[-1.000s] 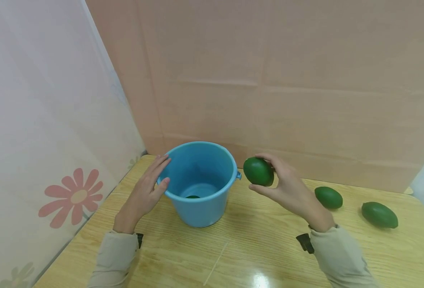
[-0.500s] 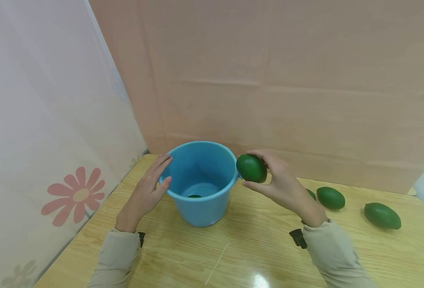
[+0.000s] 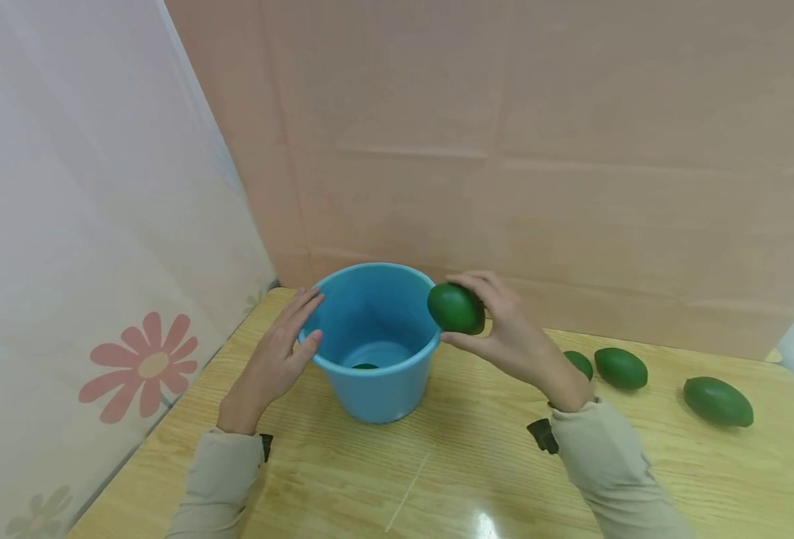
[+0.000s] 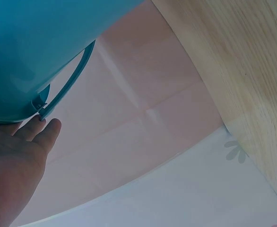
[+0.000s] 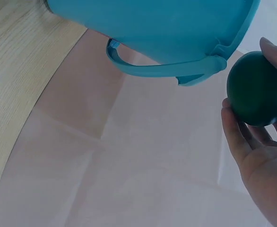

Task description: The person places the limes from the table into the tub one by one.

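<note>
A blue bucket stands upright on the table, with part of a green thing showing at its bottom. Resting against the bucket's left rim is my left hand, fingers fairly straight. My right hand holds a smooth, dark green oval fruit between thumb and fingers, at the bucket's right rim. In the right wrist view the fruit is beside the bucket's rim, in the fingertips. The left wrist view shows the fingers by the handle's joint on the bucket.
Three more green oval fruits lie to the right: one fruit partly behind the right wrist, another fruit close by, and a third fruit farther right. A paper-covered wall backs the wooden table; a flowered sheet hangs at left.
My right hand has moved left with the green oval fruit, from beside the bucket to its right rim. The left hand stays on the rim. Another fruit has come into view behind the right wrist.
</note>
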Motion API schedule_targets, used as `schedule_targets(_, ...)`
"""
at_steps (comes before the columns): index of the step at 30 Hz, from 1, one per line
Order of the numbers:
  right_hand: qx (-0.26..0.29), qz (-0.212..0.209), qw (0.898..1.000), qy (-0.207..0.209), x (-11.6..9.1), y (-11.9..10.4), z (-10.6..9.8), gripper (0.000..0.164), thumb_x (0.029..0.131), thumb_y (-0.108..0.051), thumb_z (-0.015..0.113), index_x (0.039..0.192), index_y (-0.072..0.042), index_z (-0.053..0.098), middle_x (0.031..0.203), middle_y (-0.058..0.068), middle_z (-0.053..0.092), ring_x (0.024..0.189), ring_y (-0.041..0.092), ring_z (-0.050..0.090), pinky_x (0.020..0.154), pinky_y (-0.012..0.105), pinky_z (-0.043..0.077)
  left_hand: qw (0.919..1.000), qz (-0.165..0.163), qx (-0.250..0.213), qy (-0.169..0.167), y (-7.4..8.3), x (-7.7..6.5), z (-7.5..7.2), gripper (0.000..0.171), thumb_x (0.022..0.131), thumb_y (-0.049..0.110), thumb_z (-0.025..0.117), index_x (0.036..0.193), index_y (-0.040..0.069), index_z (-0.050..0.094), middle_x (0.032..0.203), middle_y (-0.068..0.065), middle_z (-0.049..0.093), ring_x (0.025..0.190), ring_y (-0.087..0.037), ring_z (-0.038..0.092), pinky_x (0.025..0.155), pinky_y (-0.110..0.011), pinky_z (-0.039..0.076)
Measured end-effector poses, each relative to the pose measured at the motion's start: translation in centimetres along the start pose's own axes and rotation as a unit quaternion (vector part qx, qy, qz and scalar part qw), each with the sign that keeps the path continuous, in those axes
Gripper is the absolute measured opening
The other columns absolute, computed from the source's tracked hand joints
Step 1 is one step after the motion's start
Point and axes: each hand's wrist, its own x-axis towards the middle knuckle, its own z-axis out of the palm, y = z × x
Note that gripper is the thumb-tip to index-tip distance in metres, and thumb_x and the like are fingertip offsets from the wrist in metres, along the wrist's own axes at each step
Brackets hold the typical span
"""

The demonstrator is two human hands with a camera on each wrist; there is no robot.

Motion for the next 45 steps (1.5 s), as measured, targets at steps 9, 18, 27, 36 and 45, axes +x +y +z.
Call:
schedule_targets(9,0.011,-0.006,1.0,0.0,0.9,-0.2,0.6,0.066,0.072,-0.027,0.077,0.13,-0.016,0.047,0.126,-0.001,0.046,0.109,0.013,0.05,0.084,0.032,0.05,1.0,-0.002,0.003,-0.001,0.1,0.0,0.0,0.052,0.096,0.031,0.042,0.144,0.017,0.029,0.152,-0.001,0.024,0.144,-0.023,0.01,0.108,-0.059,0.021)
schedule_targets(18,0.016,-0.021,1.0,0.0,1.7,-0.4,1.5,0.067,0.073,-0.027,0.077,0.131,-0.014,0.046,0.128,0.0,0.048,0.112,0.014,0.05,0.087,0.031,0.049,1.0,-0.003,0.003,-0.003,0.2,0.0,-0.1,0.052,0.095,0.025,0.044,0.144,0.017,0.029,0.152,-0.001,0.023,0.144,-0.022,0.008,0.108,-0.059,0.021)
schedule_targets(27,0.023,-0.025,0.999,-0.013,2.3,-0.6,2.5,0.068,0.073,-0.027,0.077,0.131,-0.013,0.045,0.128,0.001,0.048,0.111,0.014,0.051,0.086,0.03,0.05,1.0,-0.007,-0.002,-0.004,0.3,0.0,-0.2,0.052,0.095,0.025,0.044,0.144,0.015,0.029,0.152,-0.001,0.023,0.144,-0.021,0.008,0.108,-0.058,0.02)
schedule_targets(36,0.026,-0.018,0.999,-0.019,2.8,-0.5,3.3,0.068,0.072,-0.027,0.077,0.13,-0.015,0.046,0.127,0.001,0.048,0.111,0.015,0.05,0.087,0.032,0.049,1.0,-0.004,0.001,-0.001,0.1,0.0,-0.2,0.052,0.095,0.027,0.044,0.144,0.017,0.029,0.152,0.0,0.023,0.144,-0.02,0.008,0.108,-0.059,0.021)
schedule_targets(45,0.032,-0.001,0.999,-0.041,3.3,-0.3,4.1,0.066,0.072,-0.028,0.077,0.129,-0.014,0.046,0.128,0.0,0.049,0.111,0.016,0.051,0.089,0.034,0.048,1.0,-0.006,-0.002,0.0,0.1,0.0,-0.1,0.052,0.095,0.024,0.044,0.144,0.018,0.029,0.152,0.0,0.023,0.144,-0.021,0.009,0.108,-0.059,0.02)
